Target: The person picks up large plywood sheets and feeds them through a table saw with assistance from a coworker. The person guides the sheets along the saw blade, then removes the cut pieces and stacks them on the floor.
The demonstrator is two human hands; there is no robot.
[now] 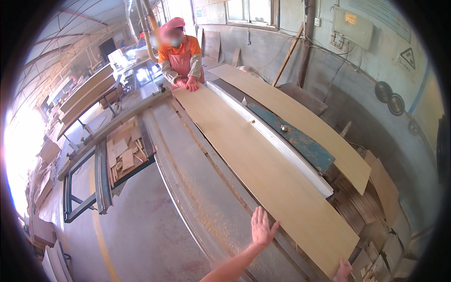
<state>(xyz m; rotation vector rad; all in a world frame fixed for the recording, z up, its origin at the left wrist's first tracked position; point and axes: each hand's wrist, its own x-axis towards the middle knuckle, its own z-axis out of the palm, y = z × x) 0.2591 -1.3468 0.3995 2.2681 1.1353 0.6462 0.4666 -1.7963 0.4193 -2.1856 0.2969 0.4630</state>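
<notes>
A long pale wooden board (263, 157) lies lengthwise on a grey saw table (188, 155). My left hand (263, 227) rests at the board's left edge near me, fingers stretched out, holding nothing. At the near right corner, my right hand (343, 271) grips the board's end; its lower part is cut off by the picture's edge. A co-worker (181, 56) in an orange top and red apron stands at the far end, with red-gloved hands (191, 84) on the board. Along its right side runs a straight white metal fence (277, 141).
Right of the fence are a teal metal plate (300, 138) and another long pale board (300, 117). Sawdust (211, 221) lies along the table. Offcuts fill a tray (124, 152) on the left frame. Stacked boards (87, 94) stand far left; scraps (376, 256) lie near right.
</notes>
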